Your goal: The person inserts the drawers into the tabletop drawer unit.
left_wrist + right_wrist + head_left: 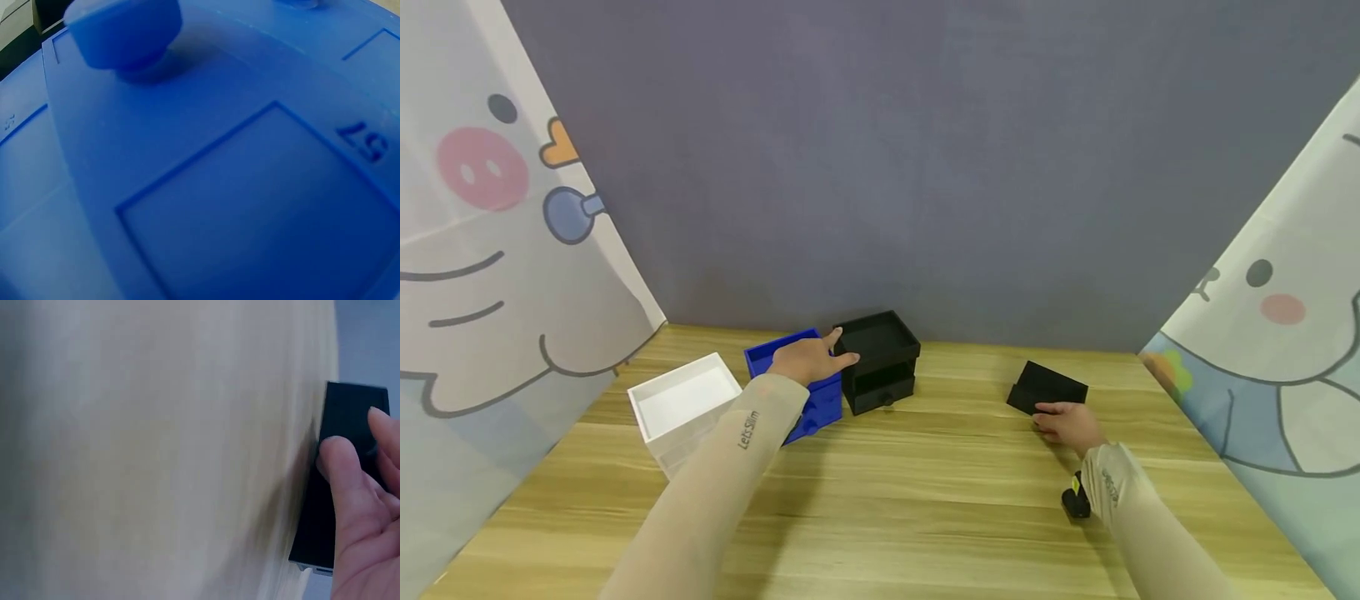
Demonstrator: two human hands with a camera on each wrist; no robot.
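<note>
My left hand (808, 360) reaches over the blue drawer box (827, 404). Its thumb and forefinger, spread and fairly straight, touch the left side of a black drawer cabinet (880, 342); the other fingers cannot be seen. That cabinet has a tray-like top and a gap in its front above a small knob. Off to the right, my right hand (1070, 425) pinches a black drawer (1051, 386) by its front. The right wrist view shows thumb and fingertips together at the middle of the drawer's long black face (350, 406). Blue drawer fronts (250, 206) fill the left wrist view.
A white drawer box (685, 396) stands left of the blue one, partly behind my left sleeve. By my right wrist is a small black object with a yellow spot (1077, 498). A grey panel (880, 167) rises behind the wooden table (910, 500).
</note>
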